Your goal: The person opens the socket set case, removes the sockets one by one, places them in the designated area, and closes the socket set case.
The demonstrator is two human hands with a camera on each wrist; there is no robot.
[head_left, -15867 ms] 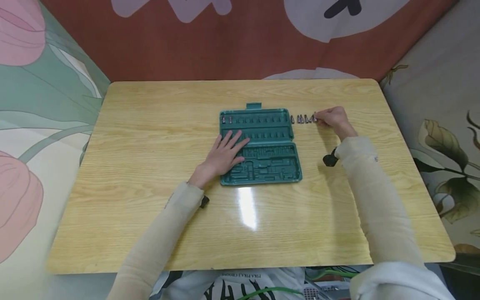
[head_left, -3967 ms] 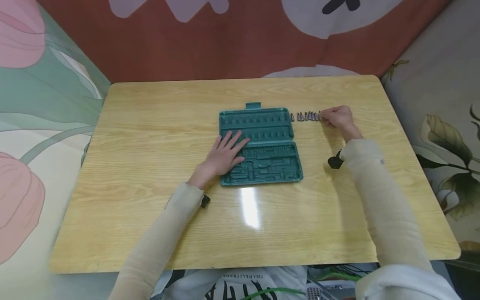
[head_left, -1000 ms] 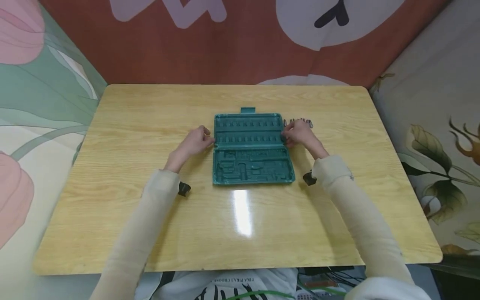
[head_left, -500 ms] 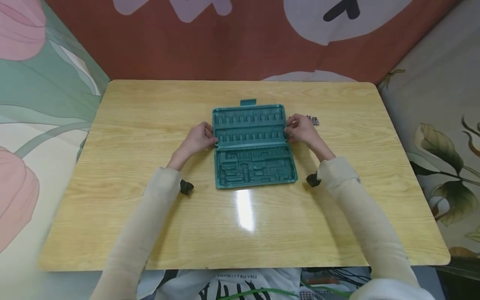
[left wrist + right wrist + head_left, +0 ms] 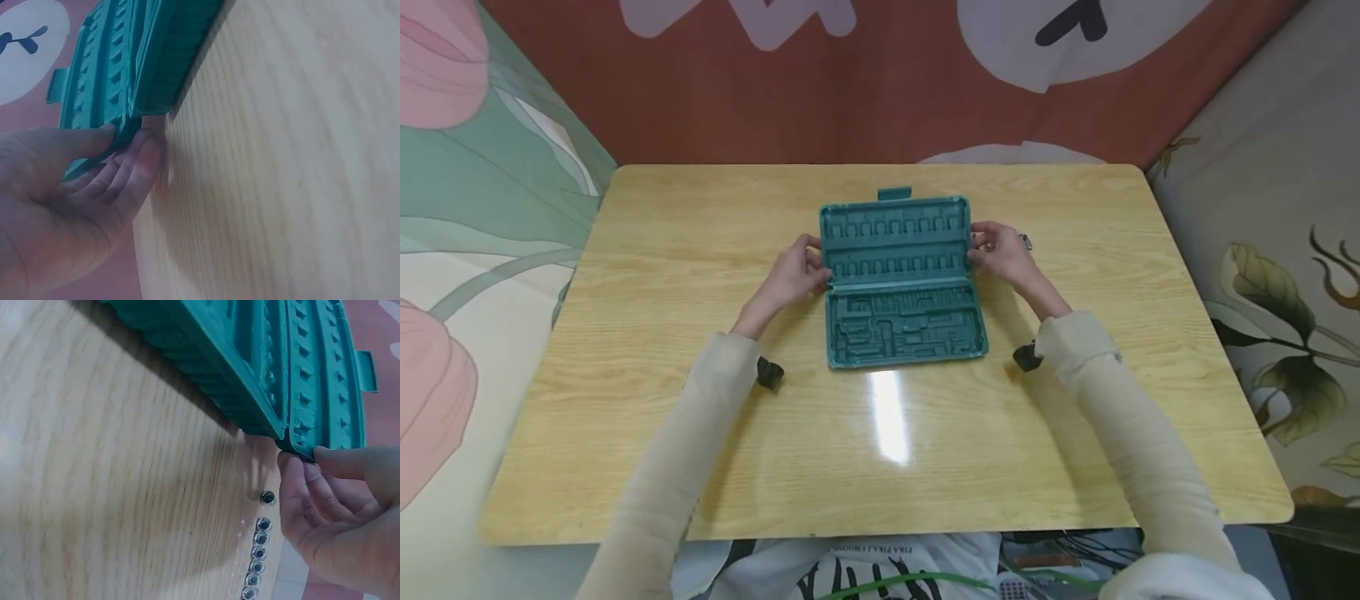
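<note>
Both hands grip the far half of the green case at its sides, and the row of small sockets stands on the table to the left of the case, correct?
Not quite: the sockets stand to the right of the green case, beside the right hand, as the right wrist view shows. The left hand and right hand do grip its far half.

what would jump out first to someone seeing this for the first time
The open green tool case in the middle of the wooden table, its moulded slots bare. The left hand and right hand grip the ends of its far half, which is raised off the table. In the right wrist view, a row of small metal sockets stands on the table just right of the case.
</note>
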